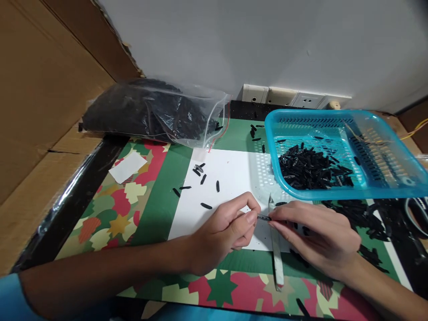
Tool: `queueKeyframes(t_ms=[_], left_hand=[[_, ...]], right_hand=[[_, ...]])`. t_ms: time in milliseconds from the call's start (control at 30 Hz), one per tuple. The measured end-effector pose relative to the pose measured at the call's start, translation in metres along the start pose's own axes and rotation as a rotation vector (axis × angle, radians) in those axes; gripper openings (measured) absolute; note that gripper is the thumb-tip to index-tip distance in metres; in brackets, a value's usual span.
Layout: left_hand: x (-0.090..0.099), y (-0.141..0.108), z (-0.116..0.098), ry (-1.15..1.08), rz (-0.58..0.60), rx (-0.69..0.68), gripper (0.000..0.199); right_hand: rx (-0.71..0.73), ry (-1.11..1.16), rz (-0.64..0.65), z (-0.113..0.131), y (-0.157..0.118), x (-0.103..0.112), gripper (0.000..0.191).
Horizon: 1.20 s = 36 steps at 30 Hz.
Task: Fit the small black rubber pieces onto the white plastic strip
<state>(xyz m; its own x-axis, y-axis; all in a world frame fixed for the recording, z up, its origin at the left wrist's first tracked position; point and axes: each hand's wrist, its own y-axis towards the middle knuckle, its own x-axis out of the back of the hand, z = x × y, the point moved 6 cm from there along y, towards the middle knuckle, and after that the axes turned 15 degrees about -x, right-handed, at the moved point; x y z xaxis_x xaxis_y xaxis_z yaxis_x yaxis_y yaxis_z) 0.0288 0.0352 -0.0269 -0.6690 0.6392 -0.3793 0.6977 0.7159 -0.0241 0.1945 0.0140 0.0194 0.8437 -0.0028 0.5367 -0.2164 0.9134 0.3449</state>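
"Where's the black plastic piece (264, 217)?"
"Above the white paper (234, 174), pinched at either end by the left hand (222, 232) and right hand (321, 236)."
"Any risk?"
"A fingertip slip could flick it among the loose black pieces (206, 206)."

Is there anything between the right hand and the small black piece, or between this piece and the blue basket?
Nothing visible before the piece: the right hand pinches one end of the small black piece. Toward the blue basket, its near rim stands between.
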Motion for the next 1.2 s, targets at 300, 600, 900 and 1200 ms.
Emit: queueKeyframes(t_ms=[300, 600, 900, 1200], left_hand=[[0.0018, -0.0003, 0.0013, 0.048, -0.001, 0.047, 0.028], [0.0026, -0.0004, 0.0016, 0.073, 0.015, 0.066, 0.029], [0.0028, -0.0018, 0.0045, 0.060, 0.001, 0.041, 0.027], [0.0031, -0.0008, 0.0044, 0.058, -0.005, 0.024, 0.027]], right_hand=[[-0.024, 0.060, 0.000, -0.0019, 0.0020, 0.0021, 0.016], [-0.028, 0.064, 0.015, -0.0021, 0.0019, 0.0005, 0.017], [-0.023, 0.053, 0.006, -0.0015, 0.0012, 0.0004, 0.018], [-0.037, 0.063, 0.009, -0.0028, 0.0015, -0.0001, 0.016]])
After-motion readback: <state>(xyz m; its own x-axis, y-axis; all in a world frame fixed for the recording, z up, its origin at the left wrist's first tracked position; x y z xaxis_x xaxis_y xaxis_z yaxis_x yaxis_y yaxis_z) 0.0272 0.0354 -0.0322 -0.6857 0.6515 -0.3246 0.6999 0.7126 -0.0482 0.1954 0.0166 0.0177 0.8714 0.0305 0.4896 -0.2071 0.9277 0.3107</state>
